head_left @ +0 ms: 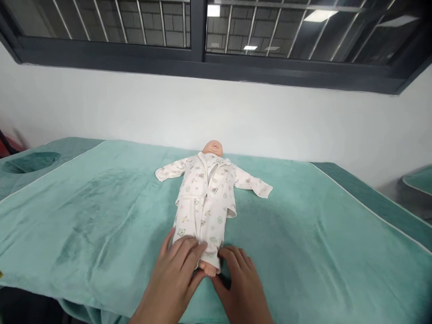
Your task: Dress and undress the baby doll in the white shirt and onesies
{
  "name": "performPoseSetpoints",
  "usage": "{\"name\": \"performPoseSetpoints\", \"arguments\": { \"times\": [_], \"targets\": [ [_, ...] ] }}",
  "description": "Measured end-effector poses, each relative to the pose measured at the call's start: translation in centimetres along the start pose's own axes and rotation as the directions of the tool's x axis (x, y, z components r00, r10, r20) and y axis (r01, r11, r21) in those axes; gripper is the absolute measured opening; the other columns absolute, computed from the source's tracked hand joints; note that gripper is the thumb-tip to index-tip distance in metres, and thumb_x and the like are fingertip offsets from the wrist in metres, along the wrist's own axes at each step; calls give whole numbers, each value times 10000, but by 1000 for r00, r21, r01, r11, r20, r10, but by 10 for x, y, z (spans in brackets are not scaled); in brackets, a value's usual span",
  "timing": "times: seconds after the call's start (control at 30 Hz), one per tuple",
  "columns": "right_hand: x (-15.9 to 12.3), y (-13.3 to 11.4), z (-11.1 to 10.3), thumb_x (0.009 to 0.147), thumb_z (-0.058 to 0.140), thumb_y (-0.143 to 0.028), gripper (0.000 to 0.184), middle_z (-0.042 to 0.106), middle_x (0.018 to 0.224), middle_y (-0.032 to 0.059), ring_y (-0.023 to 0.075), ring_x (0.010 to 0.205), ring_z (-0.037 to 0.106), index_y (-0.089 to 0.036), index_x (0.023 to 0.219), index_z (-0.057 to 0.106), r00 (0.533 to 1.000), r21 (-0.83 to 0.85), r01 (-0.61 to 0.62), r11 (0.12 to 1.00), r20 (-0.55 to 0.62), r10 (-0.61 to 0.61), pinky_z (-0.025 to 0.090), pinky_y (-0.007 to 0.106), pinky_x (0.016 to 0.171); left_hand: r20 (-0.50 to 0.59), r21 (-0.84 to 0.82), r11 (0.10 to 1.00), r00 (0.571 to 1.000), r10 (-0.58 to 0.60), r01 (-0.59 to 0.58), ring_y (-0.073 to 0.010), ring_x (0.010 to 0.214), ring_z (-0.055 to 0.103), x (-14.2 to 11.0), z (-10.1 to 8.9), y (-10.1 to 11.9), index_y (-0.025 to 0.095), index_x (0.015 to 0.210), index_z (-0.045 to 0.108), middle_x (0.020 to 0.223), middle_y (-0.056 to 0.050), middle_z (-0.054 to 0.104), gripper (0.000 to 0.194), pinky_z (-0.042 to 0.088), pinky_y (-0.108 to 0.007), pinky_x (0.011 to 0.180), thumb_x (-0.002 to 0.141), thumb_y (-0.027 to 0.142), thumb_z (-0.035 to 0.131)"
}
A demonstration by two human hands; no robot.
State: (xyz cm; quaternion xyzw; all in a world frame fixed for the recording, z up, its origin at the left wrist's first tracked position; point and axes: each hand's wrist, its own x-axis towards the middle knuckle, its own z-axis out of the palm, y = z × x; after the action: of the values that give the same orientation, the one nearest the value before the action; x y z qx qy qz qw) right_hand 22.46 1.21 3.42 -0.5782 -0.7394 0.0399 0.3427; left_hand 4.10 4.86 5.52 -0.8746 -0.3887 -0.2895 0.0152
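Observation:
A baby doll (213, 147) lies on its back in the head view, its head toward the wall. It wears a white patterned jacket (221, 182) with both sleeves spread out, and matching trousers (211, 220). My left hand (178, 270) lies over the lower end of one trouser leg, fingers curled onto the cloth and thumb beside the bare foot (208, 268). At the other leg's cuff, my right hand (241, 279) pinches the hem between thumb and fingers. The second foot is hidden under my left hand or the cloth.
A green plush cover (111, 216) spreads over the bed, with a round face hole (32, 162) at the left end. Behind it rise a white wall (135, 108) and a dark-framed window (197, 67) with metal bars. Part of another green-covered bed (420, 180) shows at right.

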Motion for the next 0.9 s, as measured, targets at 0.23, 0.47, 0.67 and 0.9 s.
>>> {"name": "performPoseSetpoints", "arguments": {
  "times": [0.23, 0.47, 0.67, 0.9],
  "targets": [
    [-13, -7, 2, 815, 477, -56, 160, 562, 809, 17, 145, 740, 562, -216, 810, 459, 995, 314, -14, 949, 97, -17, 456, 231, 657, 3, -126, 992, 1000, -26, 26, -168, 906, 620, 1, 1, 8, 227, 1121, 528, 924, -11, 664, 219, 301, -474, 1103, 907, 184, 506],
    [-23, 0, -1, 798, 521, -90, 119, 570, 837, 23, 121, 715, 566, -206, 818, 506, 965, 360, 6, 933, 243, -101, 437, 198, 632, -24, -111, 992, 998, 51, -53, -154, 769, 620, -1, -6, 6, 205, 988, 551, 779, 12, 634, 184, 388, -439, 1028, 844, 93, 530],
    [38, 11, -65, 928, 512, -311, 144, 636, 861, 9, 127, 793, 595, -222, 866, 607, 922, 526, -186, 830, 385, -37, 458, 221, 732, -160, -380, 910, 981, 110, -164, -153, 819, 619, 15, -39, -7, 219, 863, 557, 790, 4, 648, 95, 474, -341, 921, 842, 126, 563],
    [198, 77, -38, 847, 517, -518, 344, 666, 971, 68, 212, 862, 603, -205, 961, 605, 844, 340, -516, 786, 49, 533, 432, 292, 713, -143, -467, 820, 887, -439, 330, -178, 953, 619, 157, -8, -75, 217, 941, 645, 1017, -33, 684, 162, 463, -310, 885, 890, 296, 513]
  ]
}}
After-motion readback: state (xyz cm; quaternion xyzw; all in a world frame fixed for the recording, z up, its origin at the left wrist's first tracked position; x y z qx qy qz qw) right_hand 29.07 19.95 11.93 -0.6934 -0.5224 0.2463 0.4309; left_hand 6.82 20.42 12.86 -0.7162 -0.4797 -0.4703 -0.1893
